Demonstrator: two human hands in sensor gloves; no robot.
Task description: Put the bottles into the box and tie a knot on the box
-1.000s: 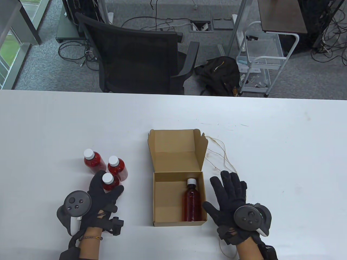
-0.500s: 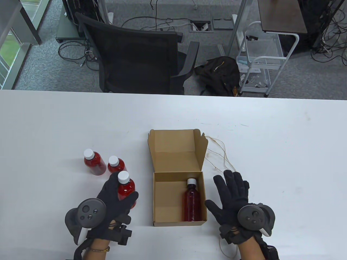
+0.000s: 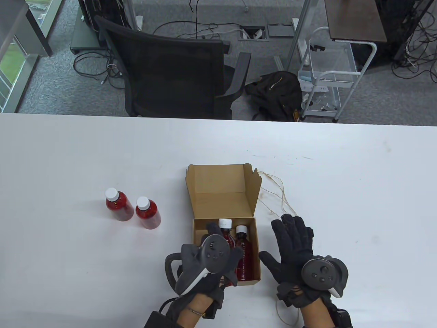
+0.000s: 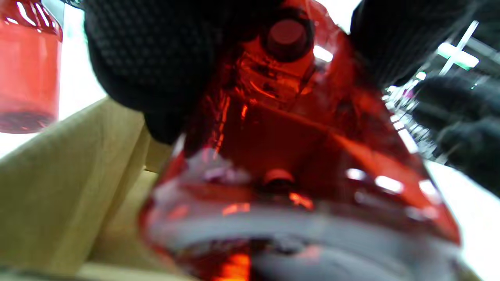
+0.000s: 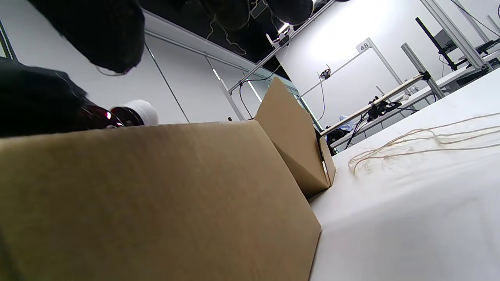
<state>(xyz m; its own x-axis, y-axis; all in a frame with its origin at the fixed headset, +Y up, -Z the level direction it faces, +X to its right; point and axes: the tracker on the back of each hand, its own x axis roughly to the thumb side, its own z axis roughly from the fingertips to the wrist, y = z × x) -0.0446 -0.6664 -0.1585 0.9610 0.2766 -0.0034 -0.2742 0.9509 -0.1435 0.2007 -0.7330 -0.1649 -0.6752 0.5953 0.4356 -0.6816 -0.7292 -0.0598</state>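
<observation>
An open cardboard box (image 3: 223, 191) sits mid-table with its lid standing up at the back. One red bottle (image 3: 244, 253) with a white cap lies along the box's right side. My left hand (image 3: 218, 254) grips a second red bottle (image 3: 225, 232) over the box, just left of the first; in the left wrist view this held bottle (image 4: 297, 156) fills the frame. Two more red bottles (image 3: 117, 204) (image 3: 147, 212) stand upright left of the box. My right hand (image 3: 293, 242) rests flat and spread on the table right of the box. Thin twine (image 3: 278, 196) lies beyond its fingers.
A black office chair (image 3: 170, 68) stands behind the table's far edge, with a backpack (image 3: 276, 92) and a white cart (image 3: 327, 75) on the floor beyond. In the right wrist view the box wall (image 5: 156, 195) is close on the left and the twine (image 5: 422, 142) lies to the right.
My left hand lifted the nearest bottle from the group on the left and carried it rightward over the box. The right hand barely moved.
</observation>
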